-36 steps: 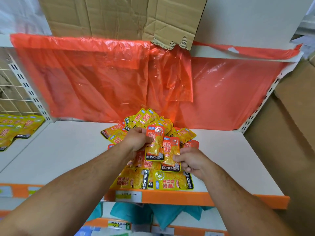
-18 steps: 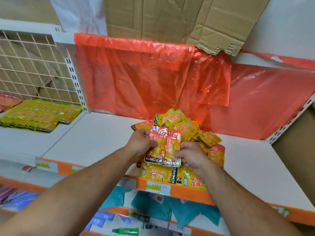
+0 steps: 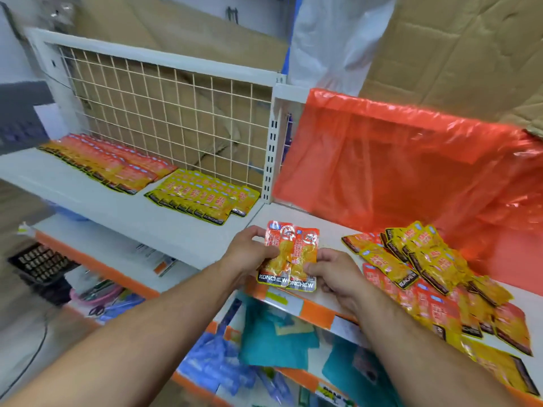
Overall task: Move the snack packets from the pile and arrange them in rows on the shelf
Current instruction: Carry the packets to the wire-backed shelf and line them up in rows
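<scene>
Both grips pinch a pair of orange packets side by side, the left hand at the left edge and the right hand at the lower corner. They sit above the shelf edge, left of the pile. Carry them flat and squared, then lay them overlapping onto the orange row, labels forward, clear of the yellow row.

An orange plastic sheet hangs across the far right, creased and translucent. Left of it stands a white wire grid, with brown cardboard behind it and rising at the top right. A white plastic sheet hangs at the far centre. Low in the near middle lie teal packs and blue packs. At the near left sit a pink basin and a dark tray.
</scene>
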`<state>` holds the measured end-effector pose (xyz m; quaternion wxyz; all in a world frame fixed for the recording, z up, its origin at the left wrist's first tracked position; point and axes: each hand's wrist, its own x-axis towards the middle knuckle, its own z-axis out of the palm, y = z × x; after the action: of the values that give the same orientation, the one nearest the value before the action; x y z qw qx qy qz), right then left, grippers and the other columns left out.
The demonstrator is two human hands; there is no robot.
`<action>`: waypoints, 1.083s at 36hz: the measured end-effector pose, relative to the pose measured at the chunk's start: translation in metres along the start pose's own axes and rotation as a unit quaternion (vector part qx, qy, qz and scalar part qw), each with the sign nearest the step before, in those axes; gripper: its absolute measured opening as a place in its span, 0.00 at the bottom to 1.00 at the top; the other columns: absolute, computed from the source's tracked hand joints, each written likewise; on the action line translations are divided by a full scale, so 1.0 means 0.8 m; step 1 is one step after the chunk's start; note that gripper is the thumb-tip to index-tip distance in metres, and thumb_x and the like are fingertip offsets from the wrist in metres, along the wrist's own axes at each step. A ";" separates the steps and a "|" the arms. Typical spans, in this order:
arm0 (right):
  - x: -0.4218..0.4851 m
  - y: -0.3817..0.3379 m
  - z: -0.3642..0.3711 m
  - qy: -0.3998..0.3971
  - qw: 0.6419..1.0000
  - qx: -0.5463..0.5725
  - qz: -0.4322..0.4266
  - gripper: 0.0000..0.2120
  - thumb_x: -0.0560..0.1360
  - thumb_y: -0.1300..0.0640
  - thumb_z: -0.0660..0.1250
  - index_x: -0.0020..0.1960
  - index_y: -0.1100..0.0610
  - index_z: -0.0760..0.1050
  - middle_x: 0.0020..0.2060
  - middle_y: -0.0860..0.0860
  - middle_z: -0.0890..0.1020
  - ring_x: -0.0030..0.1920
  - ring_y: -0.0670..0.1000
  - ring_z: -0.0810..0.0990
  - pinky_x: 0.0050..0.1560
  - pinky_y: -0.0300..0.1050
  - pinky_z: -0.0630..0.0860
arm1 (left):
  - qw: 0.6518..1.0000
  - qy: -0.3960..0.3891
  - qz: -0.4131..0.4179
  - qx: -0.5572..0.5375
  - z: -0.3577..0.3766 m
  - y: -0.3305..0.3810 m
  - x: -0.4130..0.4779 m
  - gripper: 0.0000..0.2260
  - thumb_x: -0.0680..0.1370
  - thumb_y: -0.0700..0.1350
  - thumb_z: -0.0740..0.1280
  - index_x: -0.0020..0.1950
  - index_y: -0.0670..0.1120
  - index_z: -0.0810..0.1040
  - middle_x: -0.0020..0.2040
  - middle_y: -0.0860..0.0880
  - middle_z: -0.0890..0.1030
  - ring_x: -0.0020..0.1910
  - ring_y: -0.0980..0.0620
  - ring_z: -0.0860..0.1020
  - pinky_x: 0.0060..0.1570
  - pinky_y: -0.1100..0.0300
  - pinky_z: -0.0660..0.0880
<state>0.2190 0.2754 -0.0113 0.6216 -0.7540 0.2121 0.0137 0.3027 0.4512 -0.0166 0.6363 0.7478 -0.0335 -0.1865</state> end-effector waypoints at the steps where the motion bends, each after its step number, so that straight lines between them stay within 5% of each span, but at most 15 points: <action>1: 0.004 -0.005 0.019 -0.004 1.000 0.003 0.000 0.15 0.75 0.68 0.70 0.34 0.55 0.71 0.19 0.44 0.73 0.19 0.44 0.65 0.24 0.40 0.59 | 1.000 0.003 0.000 -0.008 -0.020 -0.002 -0.001 0.12 0.72 0.35 0.74 0.53 0.44 0.77 0.41 0.42 0.85 0.35 0.46 0.83 0.36 0.54 0.81; 5: 0.021 -0.024 0.089 -0.019 1.000 0.007 -0.004 0.06 0.75 0.69 0.70 0.44 0.60 0.77 0.25 0.49 0.78 0.19 0.42 0.68 0.21 0.36 0.62 | 0.999 0.018 -0.002 -0.039 -0.091 -0.011 0.002 0.12 0.74 0.35 0.73 0.54 0.44 0.78 0.43 0.42 0.85 0.38 0.45 0.84 0.37 0.55 0.81; 16: 0.079 -0.069 0.226 -0.066 0.997 -0.028 -0.030 0.10 0.74 0.68 0.71 0.37 0.57 0.76 0.25 0.49 0.77 0.21 0.46 0.66 0.27 0.41 0.61 | 0.990 0.119 -0.030 -0.063 -0.233 -0.033 0.022 0.11 0.72 0.29 0.68 0.46 0.44 0.80 0.41 0.42 0.84 0.34 0.48 0.81 0.41 0.52 0.81; 20: 0.111 -0.084 0.269 -0.085 0.995 -0.027 -0.046 0.20 0.73 0.68 0.72 0.31 0.54 0.66 0.24 0.50 0.69 0.23 0.48 0.63 0.26 0.40 0.59 | 0.984 0.166 -0.032 -0.054 -0.275 -0.032 0.037 0.06 0.72 0.31 0.71 0.43 0.41 0.79 0.34 0.43 0.80 0.23 0.54 0.76 0.23 0.66 0.70; 26: 0.171 -0.119 0.332 -0.127 0.989 -0.038 -0.071 0.20 0.71 0.67 0.73 0.31 0.54 0.66 0.25 0.52 0.68 0.25 0.49 0.62 0.27 0.40 0.59 | 0.975 0.213 -0.035 -0.047 -0.340 -0.031 0.081 0.05 0.71 0.34 0.73 0.42 0.42 0.81 0.38 0.42 0.83 0.32 0.48 0.80 0.35 0.58 0.77; 39: 0.261 -0.185 0.469 -0.211 0.973 -0.047 -0.081 0.16 0.73 0.68 0.71 0.32 0.54 0.72 0.22 0.46 0.73 0.24 0.47 0.66 0.26 0.40 0.61 | 0.953 0.292 -0.036 -0.078 -0.475 -0.020 0.134 0.08 0.74 0.30 0.69 0.40 0.42 0.79 0.29 0.49 0.80 0.20 0.60 0.74 0.21 0.69 0.67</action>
<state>0.5504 0.5865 -0.0179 0.6149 -0.7773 0.0136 0.1320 0.5212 0.7807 -0.0110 0.6676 0.7183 0.1951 0.0155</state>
